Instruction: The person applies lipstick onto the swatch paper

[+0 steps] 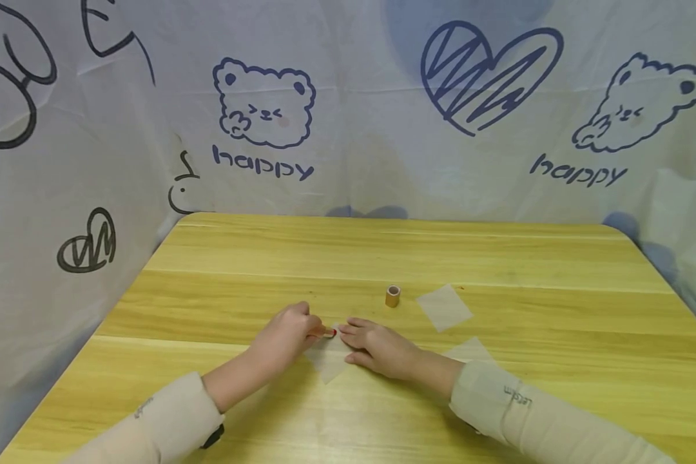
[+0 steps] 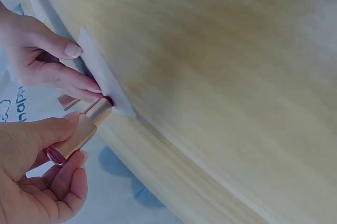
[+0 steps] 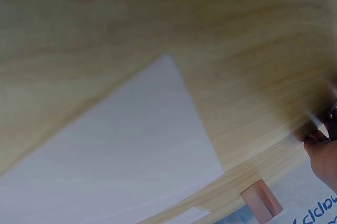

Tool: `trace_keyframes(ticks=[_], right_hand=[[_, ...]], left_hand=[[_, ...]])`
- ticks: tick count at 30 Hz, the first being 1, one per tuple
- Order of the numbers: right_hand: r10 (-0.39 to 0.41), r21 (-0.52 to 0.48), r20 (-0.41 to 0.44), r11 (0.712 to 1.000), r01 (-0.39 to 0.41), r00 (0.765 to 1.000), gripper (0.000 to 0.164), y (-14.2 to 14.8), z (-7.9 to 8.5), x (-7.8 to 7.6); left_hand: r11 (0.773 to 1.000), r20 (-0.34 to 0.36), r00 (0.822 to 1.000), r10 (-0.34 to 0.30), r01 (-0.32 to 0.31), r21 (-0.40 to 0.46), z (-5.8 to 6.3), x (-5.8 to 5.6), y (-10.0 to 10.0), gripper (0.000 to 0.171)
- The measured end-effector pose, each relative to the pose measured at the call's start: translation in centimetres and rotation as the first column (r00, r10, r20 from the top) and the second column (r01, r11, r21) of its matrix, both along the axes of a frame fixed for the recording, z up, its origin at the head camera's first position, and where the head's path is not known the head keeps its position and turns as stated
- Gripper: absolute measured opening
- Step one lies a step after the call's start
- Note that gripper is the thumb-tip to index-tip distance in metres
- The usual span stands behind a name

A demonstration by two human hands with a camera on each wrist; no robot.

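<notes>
My left hand (image 1: 287, 330) pinches a gold lipstick tube (image 2: 78, 135) between thumb and fingers. The lipstick's red tip meets a small white square of paper (image 1: 327, 366) lying on the table, near its upper corner. From the other side, my right hand (image 1: 383, 349) rests with extended fingers on that sheet's edge, close to the tip. In the left wrist view, the right hand's fingertips lie beside the lipstick tip. A short gold lipstick cap (image 1: 392, 296) stands upright beyond the right hand, its open end up.
Another paper square (image 1: 445, 308) lies right of the cap. A third sheet (image 1: 472, 351) is partly hidden by the right forearm. The wooden table (image 1: 267, 251) meets a white cloth backdrop (image 1: 359, 154) with drawings at its far edge.
</notes>
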State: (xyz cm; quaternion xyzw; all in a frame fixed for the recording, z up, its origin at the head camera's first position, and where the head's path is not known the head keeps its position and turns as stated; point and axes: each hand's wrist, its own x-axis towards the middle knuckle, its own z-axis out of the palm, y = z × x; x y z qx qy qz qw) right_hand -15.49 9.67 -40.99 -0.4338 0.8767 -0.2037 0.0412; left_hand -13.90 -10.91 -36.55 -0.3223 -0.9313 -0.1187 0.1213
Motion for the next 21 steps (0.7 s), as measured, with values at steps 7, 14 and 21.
trace_keyframes(ticks=[7,14,21], right_hand=[[0.000,0.000,-0.001,1.000,0.000,1.000,0.042,0.11,-0.04,-0.03],[0.000,-0.008,0.007,1.000,0.000,1.000,0.043,0.09,-0.03,0.00],[-0.007,-0.005,0.015,1.000,0.007,1.000,0.042,0.11,-0.10,0.02]], left_hand=[[0.996,0.049,0.997,0.054,-0.050,-0.079,0.77,0.20,0.82,0.010],[0.989,0.057,0.993,0.099,-0.092,-0.119,0.59,0.50,1.03,0.012],[0.994,0.039,0.997,0.072,-0.068,-0.090,0.54,0.92,1.00,0.010]])
